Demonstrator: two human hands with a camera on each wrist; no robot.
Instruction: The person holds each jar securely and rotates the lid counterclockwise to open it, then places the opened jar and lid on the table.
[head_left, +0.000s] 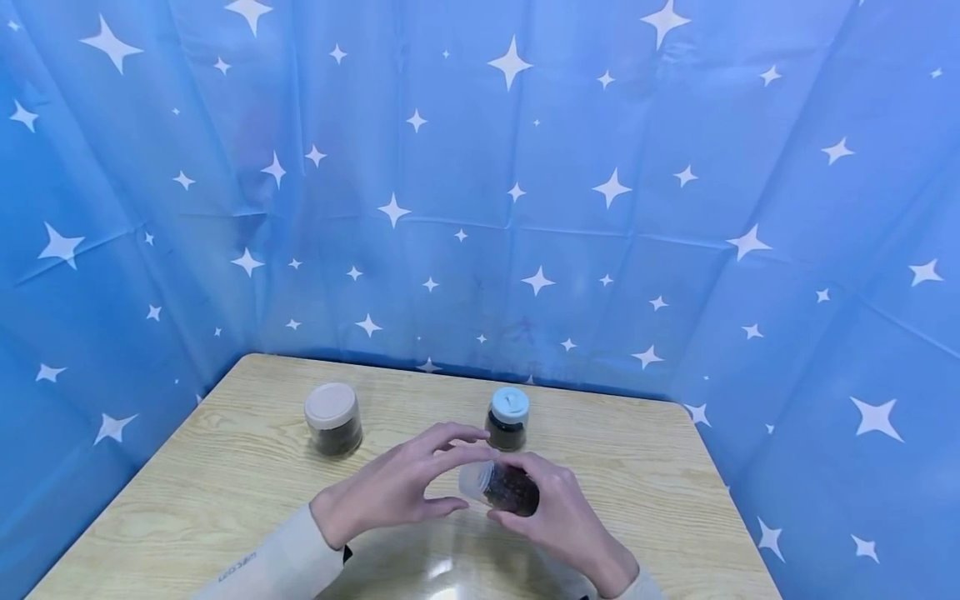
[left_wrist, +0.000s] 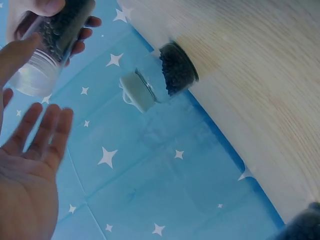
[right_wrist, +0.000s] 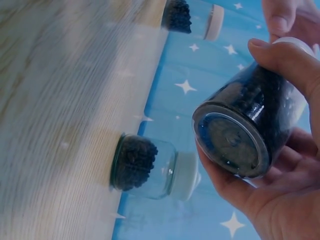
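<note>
My right hand (head_left: 561, 510) grips a clear jar (head_left: 514, 490) full of small dark pieces, tipped on its side above the table. Its whitish translucent top end (head_left: 474, 481) points left, toward my left hand (head_left: 405, 482). In the left wrist view that hand's fingers (left_wrist: 59, 131) are spread and extended around the top end, with a gap visible between. The right wrist view shows the held jar's round base (right_wrist: 232, 142) facing the camera, with thumb and fingers wrapped around its side.
Behind the held jar stands a glass jar with a light blue lid (head_left: 510, 405), partly filled with dark pieces. A wider jar with a pale lid (head_left: 331, 405) stands at left on the wood-grain table (head_left: 615, 467). A blue star-patterned curtain (head_left: 480, 167) surrounds the table.
</note>
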